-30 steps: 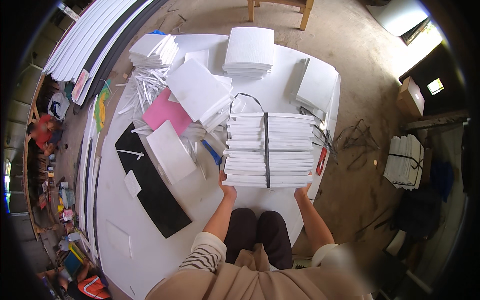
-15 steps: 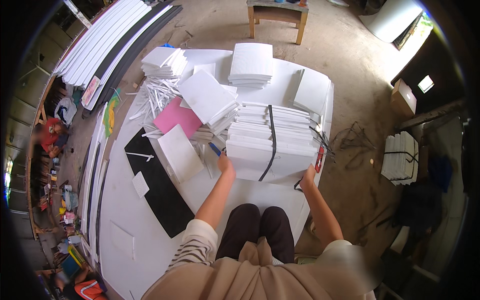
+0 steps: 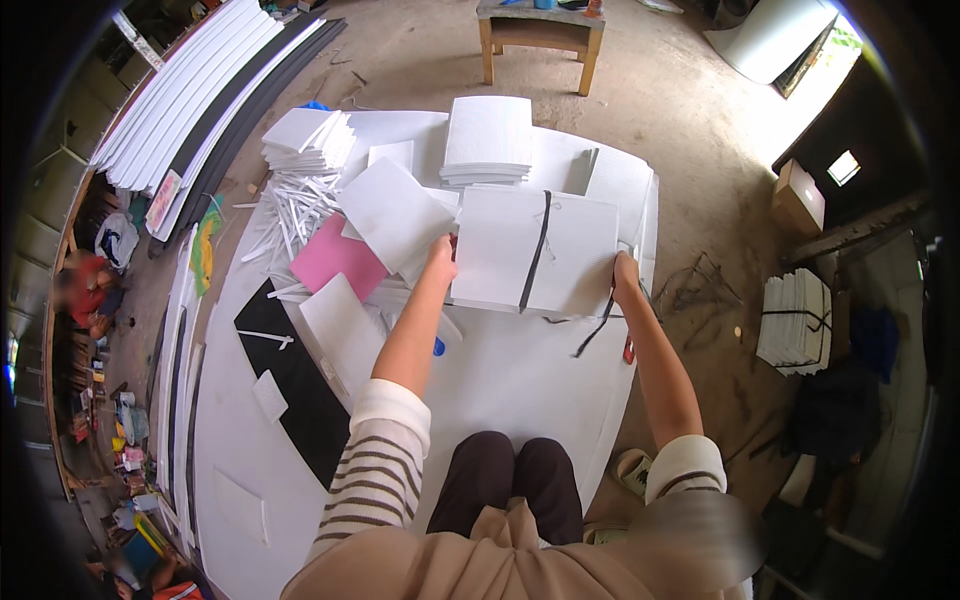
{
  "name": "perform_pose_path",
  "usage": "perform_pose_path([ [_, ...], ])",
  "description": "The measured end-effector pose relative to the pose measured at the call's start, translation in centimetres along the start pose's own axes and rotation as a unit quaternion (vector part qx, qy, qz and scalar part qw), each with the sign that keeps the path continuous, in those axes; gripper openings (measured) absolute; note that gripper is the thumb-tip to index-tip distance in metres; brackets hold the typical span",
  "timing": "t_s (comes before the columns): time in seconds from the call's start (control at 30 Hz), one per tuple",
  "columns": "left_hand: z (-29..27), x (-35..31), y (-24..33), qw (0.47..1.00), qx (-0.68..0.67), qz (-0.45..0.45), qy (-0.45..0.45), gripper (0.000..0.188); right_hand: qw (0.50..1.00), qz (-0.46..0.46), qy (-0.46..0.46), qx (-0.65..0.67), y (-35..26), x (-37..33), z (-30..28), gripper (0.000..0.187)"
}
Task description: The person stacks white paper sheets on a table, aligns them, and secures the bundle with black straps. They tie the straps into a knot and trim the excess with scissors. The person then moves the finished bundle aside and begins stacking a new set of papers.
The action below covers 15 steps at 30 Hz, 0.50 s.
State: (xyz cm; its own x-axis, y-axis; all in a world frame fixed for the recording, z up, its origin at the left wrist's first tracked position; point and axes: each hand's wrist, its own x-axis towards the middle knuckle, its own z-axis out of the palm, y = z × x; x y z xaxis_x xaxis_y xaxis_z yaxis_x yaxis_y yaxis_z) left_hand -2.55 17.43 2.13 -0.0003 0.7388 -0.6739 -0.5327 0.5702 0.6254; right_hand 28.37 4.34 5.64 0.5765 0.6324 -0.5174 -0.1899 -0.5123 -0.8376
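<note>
In front of me lies a bundle of white foam sheets [image 3: 500, 245] with a black strap [image 3: 535, 252] across its middle; its broad face is turned up. My left hand [image 3: 442, 260] is closed on the bundle's left edge. My right hand [image 3: 625, 278] grips its right side, where a loose strap end [image 3: 596, 338] hangs below; I cannot tell whether the fingers also hold that end. A blue object [image 3: 439, 346], partly hidden, lies by my left forearm. Next to my right forearm shows a red tool [image 3: 629, 350], mostly covered.
White stacks of sheets [image 3: 488, 135] stand beyond the bundle. To the left lie thin white offcuts [image 3: 290, 215], a pink sheet [image 3: 335, 258] and a black sheet [image 3: 300, 390]. Another strapped bundle [image 3: 793, 322] sits on the floor at right. Other people [image 3: 88, 285] sit far left.
The bundle has tipped away from me, so its broad face now points up. Both hands moved forward with it. The blue object and red tool now lie nearer me than the hands.
</note>
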Motion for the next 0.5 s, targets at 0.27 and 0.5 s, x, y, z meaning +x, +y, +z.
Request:
perform_pose_path([
  [0.27, 0.5, -2.2, -1.9, 0.861, 0.356, 0.348, 0.102, 0.036, 0.978, -0.160, -0.001, -0.133, -0.7, -1.1, -0.3, 0.048],
  [0.5, 2.4, -6.6, -1.3, 0.877, 0.385, 0.275, 0.084, 0.036, 0.987, -0.145, -0.063, -0.021, -0.8, -2.5, -1.1, 0.039],
])
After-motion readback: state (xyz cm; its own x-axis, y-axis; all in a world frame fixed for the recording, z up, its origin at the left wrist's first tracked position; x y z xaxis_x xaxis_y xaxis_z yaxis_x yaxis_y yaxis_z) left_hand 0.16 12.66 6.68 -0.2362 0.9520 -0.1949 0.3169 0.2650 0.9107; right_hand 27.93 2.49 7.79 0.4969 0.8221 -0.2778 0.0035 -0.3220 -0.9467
